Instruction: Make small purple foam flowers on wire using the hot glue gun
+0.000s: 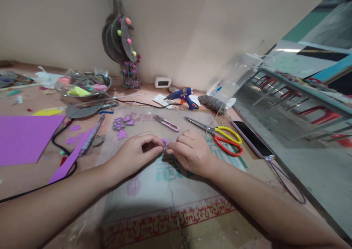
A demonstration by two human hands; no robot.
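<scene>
Over the middle of the plastic-covered work surface, my left hand [145,148] and my right hand [192,152] meet at the fingertips. Between them is a small purple piece with a grey edge [164,142], mostly covered by my fingers. Both hands are closed in a pinch on it. Similar grey-edged purple pieces [122,123] lie beyond my left hand, with a plain purple flower cutout [121,134] beside them. Pink thread snips [167,123] rest just past my fingers. Scissors with yellow and red handles [216,131] lie beyond my right hand.
A blue glue gun [181,95], grey yarn [212,104] and a small clock [162,82] stand toward the wall. At left are a purple sheet [27,141], a pen [92,135] and a filled metal bowl [107,85]. A phone [251,139] lies near the right edge.
</scene>
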